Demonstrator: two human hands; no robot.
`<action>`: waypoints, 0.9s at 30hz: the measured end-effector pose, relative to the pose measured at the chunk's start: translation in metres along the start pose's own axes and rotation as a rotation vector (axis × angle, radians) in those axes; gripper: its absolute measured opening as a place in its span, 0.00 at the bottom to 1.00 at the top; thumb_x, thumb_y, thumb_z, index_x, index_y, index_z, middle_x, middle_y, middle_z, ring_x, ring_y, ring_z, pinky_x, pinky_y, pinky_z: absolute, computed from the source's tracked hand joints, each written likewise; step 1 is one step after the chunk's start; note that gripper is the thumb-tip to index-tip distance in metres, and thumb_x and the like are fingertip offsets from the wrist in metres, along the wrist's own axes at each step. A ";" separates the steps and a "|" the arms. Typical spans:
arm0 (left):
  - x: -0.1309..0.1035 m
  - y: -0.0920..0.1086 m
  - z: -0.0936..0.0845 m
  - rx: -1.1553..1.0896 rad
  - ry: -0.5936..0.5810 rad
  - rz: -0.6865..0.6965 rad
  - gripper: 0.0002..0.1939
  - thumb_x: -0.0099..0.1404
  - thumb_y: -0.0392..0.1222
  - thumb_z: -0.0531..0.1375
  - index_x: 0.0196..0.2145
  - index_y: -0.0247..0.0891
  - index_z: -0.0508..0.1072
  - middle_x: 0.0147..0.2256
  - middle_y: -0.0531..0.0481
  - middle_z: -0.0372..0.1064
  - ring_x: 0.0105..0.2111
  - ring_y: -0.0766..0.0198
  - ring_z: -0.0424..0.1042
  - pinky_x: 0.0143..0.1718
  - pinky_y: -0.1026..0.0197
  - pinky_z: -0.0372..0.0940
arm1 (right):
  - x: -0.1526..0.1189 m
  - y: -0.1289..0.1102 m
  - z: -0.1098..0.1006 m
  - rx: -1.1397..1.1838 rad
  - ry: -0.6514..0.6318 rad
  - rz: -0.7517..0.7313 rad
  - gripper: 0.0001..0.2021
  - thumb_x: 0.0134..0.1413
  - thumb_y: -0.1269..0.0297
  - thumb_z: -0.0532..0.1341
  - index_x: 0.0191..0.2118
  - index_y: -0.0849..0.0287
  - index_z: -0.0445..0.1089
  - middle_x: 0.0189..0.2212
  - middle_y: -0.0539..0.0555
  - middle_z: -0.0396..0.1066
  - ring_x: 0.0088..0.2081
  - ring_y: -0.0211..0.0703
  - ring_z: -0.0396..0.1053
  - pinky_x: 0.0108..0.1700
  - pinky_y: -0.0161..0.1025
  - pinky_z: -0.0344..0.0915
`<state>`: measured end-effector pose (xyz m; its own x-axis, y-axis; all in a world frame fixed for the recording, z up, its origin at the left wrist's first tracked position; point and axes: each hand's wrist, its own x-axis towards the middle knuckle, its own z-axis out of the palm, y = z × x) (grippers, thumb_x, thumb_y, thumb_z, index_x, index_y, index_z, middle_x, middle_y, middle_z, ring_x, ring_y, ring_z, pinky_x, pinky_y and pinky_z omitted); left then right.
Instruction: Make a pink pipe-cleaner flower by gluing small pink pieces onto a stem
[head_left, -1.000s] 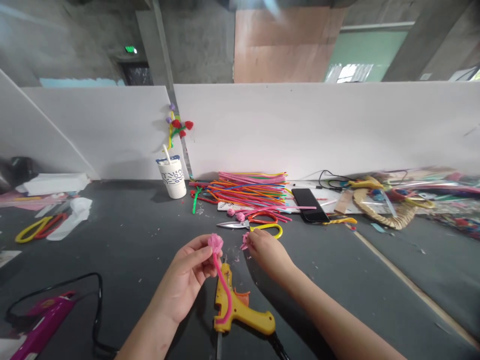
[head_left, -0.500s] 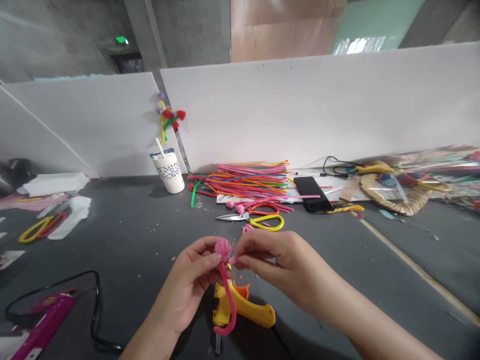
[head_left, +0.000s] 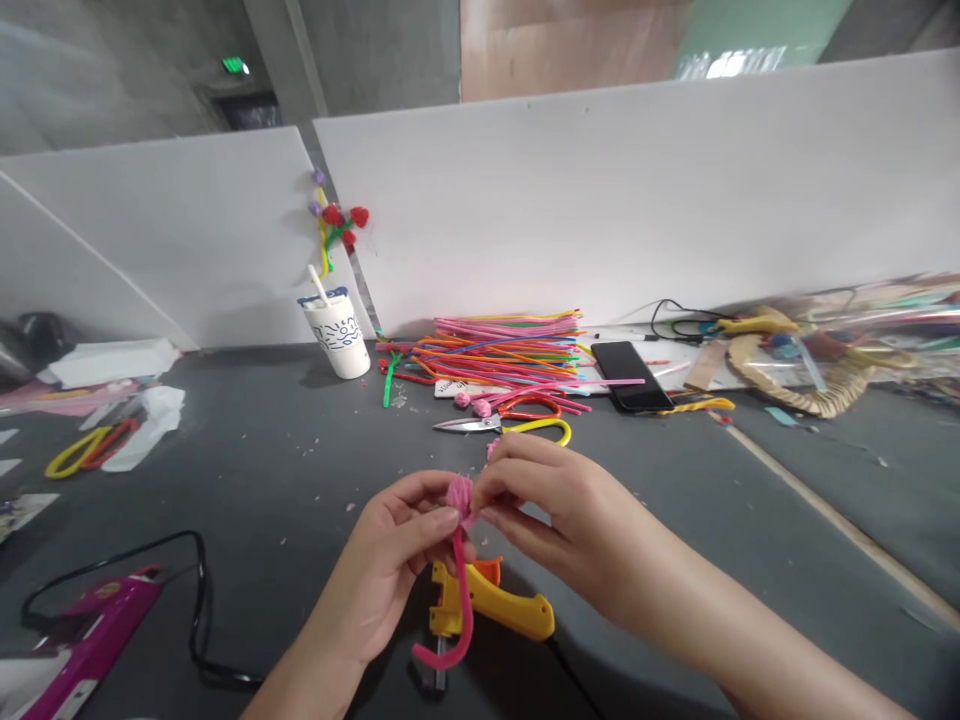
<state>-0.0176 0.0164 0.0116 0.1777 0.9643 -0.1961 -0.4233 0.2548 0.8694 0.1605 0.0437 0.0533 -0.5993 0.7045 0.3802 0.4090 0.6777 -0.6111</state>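
My left hand [head_left: 409, 535] pinches a pink pipe-cleaner flower [head_left: 460, 494] just below its fuzzy head; its darker pink stem [head_left: 464, 600] hangs down and curls at the bottom. Against the right side of the head, my right hand [head_left: 551, 500] is closed, fingertips together on a small pink strand that is mostly hidden. Beneath both hands lies a yellow hot glue gun [head_left: 510, 606] with an orange trigger, partly covered by the stem. Just beyond my right hand are scissors [head_left: 536, 425] with one red and one yellow handle, and small pink balls [head_left: 481, 408].
Coloured pipe cleaners [head_left: 502, 355] are heaped at the back beside a black phone [head_left: 631, 377]. A white cup with a straw [head_left: 341, 338] stands at back left. A magenta glue gun [head_left: 101, 640] with a black cord lies at front left; a straw-coloured ring [head_left: 810, 395] sits right.
My right fingers have come in closer against the flower head, and the pink strand between them is now mostly hidden. The flower has shifted slightly right, its stem's lower end swinging left.
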 end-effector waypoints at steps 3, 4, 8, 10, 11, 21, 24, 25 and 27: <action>0.000 0.000 0.001 0.001 0.001 0.001 0.08 0.54 0.35 0.69 0.34 0.35 0.80 0.27 0.51 0.74 0.23 0.70 0.72 0.26 0.70 0.67 | 0.000 0.002 0.002 -0.019 0.021 -0.014 0.07 0.60 0.75 0.59 0.32 0.60 0.72 0.31 0.51 0.68 0.32 0.38 0.66 0.33 0.32 0.62; 0.000 0.000 0.001 0.004 -0.001 0.000 0.08 0.54 0.35 0.69 0.34 0.34 0.80 0.27 0.51 0.74 0.23 0.70 0.72 0.26 0.70 0.67 | 0.000 0.002 0.002 -0.027 0.030 -0.019 0.07 0.60 0.76 0.59 0.32 0.60 0.72 0.31 0.51 0.68 0.32 0.38 0.66 0.33 0.31 0.62; 0.000 0.000 0.002 0.009 -0.006 -0.002 0.08 0.54 0.35 0.69 0.34 0.34 0.80 0.26 0.52 0.73 0.23 0.70 0.71 0.25 0.71 0.66 | 0.000 0.002 0.005 -0.044 0.064 -0.041 0.07 0.58 0.78 0.60 0.32 0.61 0.72 0.30 0.52 0.68 0.32 0.38 0.67 0.34 0.31 0.62; -0.001 -0.001 0.002 0.007 -0.011 -0.004 0.09 0.54 0.35 0.69 0.35 0.35 0.80 0.26 0.52 0.73 0.23 0.70 0.71 0.25 0.71 0.66 | -0.001 0.001 0.005 -0.055 0.081 -0.046 0.07 0.58 0.78 0.60 0.31 0.62 0.72 0.30 0.52 0.68 0.32 0.38 0.66 0.33 0.32 0.62; -0.001 -0.001 0.002 0.007 -0.009 -0.004 0.09 0.54 0.36 0.69 0.35 0.35 0.80 0.27 0.52 0.73 0.23 0.70 0.72 0.25 0.71 0.66 | -0.001 0.000 0.006 -0.062 0.091 -0.049 0.07 0.58 0.78 0.60 0.31 0.63 0.72 0.30 0.53 0.68 0.31 0.39 0.66 0.33 0.32 0.62; -0.001 -0.003 0.001 0.030 0.024 0.016 0.10 0.54 0.37 0.70 0.35 0.34 0.80 0.29 0.51 0.74 0.25 0.69 0.71 0.26 0.69 0.67 | -0.001 0.000 0.011 -0.131 0.151 -0.082 0.07 0.55 0.80 0.61 0.28 0.67 0.72 0.26 0.53 0.67 0.27 0.38 0.63 0.29 0.33 0.60; -0.001 -0.003 0.001 0.034 0.024 0.020 0.10 0.54 0.37 0.70 0.36 0.34 0.80 0.29 0.51 0.74 0.24 0.69 0.71 0.26 0.69 0.67 | -0.001 0.000 0.012 -0.140 0.164 -0.100 0.08 0.56 0.80 0.60 0.28 0.67 0.72 0.26 0.54 0.67 0.28 0.38 0.64 0.29 0.33 0.60; -0.001 -0.003 0.001 0.033 0.022 0.019 0.10 0.53 0.37 0.70 0.36 0.35 0.80 0.29 0.51 0.75 0.24 0.69 0.71 0.27 0.69 0.67 | -0.002 -0.001 0.012 -0.145 0.164 -0.104 0.08 0.56 0.80 0.60 0.28 0.67 0.72 0.26 0.53 0.67 0.27 0.38 0.63 0.29 0.33 0.60; -0.001 -0.004 0.000 0.028 0.018 0.022 0.11 0.54 0.37 0.70 0.36 0.35 0.80 0.29 0.51 0.75 0.25 0.69 0.72 0.27 0.69 0.67 | -0.002 -0.001 0.013 -0.158 0.161 -0.103 0.08 0.56 0.80 0.60 0.28 0.67 0.72 0.26 0.54 0.67 0.27 0.38 0.63 0.30 0.33 0.60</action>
<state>-0.0164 0.0148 0.0087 0.1527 0.9709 -0.1844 -0.4018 0.2314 0.8860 0.1518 0.0387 0.0441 -0.5312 0.6461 0.5481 0.4620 0.7632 -0.4518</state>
